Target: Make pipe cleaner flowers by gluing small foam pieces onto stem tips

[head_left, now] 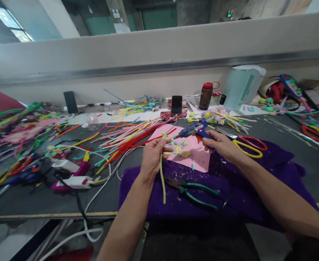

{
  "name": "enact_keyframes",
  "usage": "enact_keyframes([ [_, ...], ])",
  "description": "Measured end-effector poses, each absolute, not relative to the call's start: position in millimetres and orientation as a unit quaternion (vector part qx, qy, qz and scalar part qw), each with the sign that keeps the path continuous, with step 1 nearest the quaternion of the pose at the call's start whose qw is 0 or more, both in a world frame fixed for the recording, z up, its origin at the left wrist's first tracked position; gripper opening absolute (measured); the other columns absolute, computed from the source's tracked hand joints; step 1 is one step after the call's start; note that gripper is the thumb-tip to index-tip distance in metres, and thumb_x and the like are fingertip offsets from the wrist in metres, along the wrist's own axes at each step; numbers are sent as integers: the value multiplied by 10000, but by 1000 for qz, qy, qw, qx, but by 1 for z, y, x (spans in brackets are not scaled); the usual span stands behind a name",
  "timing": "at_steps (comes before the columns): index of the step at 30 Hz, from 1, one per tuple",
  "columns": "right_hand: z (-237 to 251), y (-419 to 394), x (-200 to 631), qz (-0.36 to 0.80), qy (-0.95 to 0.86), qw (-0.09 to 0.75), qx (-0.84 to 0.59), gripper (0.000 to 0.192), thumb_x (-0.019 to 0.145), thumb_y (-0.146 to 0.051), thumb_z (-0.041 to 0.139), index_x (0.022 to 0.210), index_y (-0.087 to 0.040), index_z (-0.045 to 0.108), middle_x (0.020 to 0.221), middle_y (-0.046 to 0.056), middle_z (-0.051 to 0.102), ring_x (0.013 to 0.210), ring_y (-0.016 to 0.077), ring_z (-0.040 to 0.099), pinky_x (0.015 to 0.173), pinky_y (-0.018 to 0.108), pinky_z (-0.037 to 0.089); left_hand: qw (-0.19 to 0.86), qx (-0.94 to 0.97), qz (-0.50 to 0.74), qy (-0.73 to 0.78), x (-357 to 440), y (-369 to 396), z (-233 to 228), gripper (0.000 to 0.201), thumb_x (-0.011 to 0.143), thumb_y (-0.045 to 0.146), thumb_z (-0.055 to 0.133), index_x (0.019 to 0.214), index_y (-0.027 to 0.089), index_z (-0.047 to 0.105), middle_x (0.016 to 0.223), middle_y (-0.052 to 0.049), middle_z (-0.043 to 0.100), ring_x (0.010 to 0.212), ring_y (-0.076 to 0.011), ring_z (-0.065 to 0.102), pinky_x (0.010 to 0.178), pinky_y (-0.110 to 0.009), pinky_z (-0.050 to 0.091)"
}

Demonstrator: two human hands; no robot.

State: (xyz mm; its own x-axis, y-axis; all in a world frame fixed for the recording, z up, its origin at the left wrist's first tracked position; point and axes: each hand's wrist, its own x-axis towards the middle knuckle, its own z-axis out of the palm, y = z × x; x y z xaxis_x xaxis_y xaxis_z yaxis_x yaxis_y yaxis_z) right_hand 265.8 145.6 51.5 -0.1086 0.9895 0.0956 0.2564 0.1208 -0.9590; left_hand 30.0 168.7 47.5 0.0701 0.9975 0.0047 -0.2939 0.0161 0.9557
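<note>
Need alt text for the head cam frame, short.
A person's left hand holds a yellow pipe cleaner while the right hand grips a blue glue gun, over pink paper on purple cloth. Green pliers lie nearby.

Long dark worktable [298, 170] against a pale partition wall [154, 47] (windows [9, 25] beyond, upper left)

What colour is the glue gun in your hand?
Blue. The glue gun in the right hand shows clearly in the head view.
</note>
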Motion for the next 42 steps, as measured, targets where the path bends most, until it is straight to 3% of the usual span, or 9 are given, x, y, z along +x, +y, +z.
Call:
enact_keyframes([
  [6, 39, 152, 266, 402, -612, 423, -533, 238, 778, -345, 541, 960, -193, 534, 695, -3, 533, 577, 109, 526, 457, 195, 408, 631, 431, 509, 397, 29, 174, 42, 225, 679, 320, 649, 760, 122, 580, 789, -57, 678, 467, -79, 594, 307, -119, 371],
  [12, 32, 161, 276, 358, -584, 427, -590, 231, 736, -361, 587, 873, -181, 537, 694, 4, 545, 575, 122, 556, 429, 195, 427, 554, 458, 533, 446, 27, 177, 40, 246, 651, 347, 661, 723, 128, 573, 735, -39, 673, 424, -49, 541, 305, -117, 346],
  [16, 36, 157, 274, 399, -582, 422, -570, 235, 722, -355, 609, 866, -186, 531, 693, -5, 548, 569, 113, 558, 430, 190, 432, 546, 455, 545, 445, 28, 178, 40, 265, 634, 356, 676, 735, 121, 609, 797, -56, 677, 474, -58, 565, 319, -120, 358],
  [22, 39, 152, 267, 510, -558, 422, -501, 205, 723, -351, 611, 787, -184, 512, 641, -20, 543, 513, 93, 529, 400, 181, 411, 615, 418, 529, 409, 28, 178, 38, 238, 636, 310, 684, 754, 123, 598, 901, -73, 668, 523, -84, 610, 302, -119, 353],
  [32, 35, 150, 256, 512, -549, 425, -506, 210, 706, -341, 627, 739, -177, 500, 544, -27, 554, 463, 95, 531, 377, 178, 394, 658, 443, 441, 420, 28, 174, 41, 220, 648, 276, 682, 748, 119, 566, 766, -70, 672, 495, -99, 614, 314, -121, 369],
  [42, 36, 153, 265, 485, -552, 445, -511, 218, 703, -347, 628, 785, -178, 518, 565, -26, 547, 467, 94, 507, 393, 190, 399, 587, 456, 490, 456, 22, 180, 38, 238, 623, 338, 686, 668, 127, 584, 622, -17, 623, 438, -56, 512, 360, -141, 365],
])
